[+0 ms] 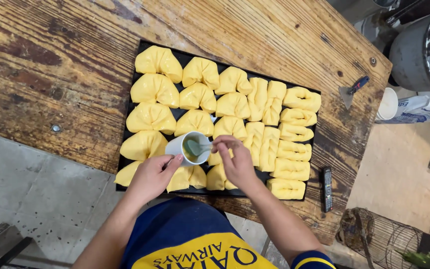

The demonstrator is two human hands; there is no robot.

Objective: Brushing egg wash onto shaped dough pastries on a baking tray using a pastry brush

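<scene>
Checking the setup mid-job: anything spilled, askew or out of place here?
No spills. Oddities: a black remote control lies on the worn wooden table beside the black baking tray of yellow dough pieces.

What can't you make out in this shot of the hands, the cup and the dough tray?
- Head view: the liquid level in the white cup is hidden by its wall and the brush.
- The dough pieces and tray edge near the person are partly covered by the left hand and right hand.
- The metal drum is cut off by the right edge.
</scene>
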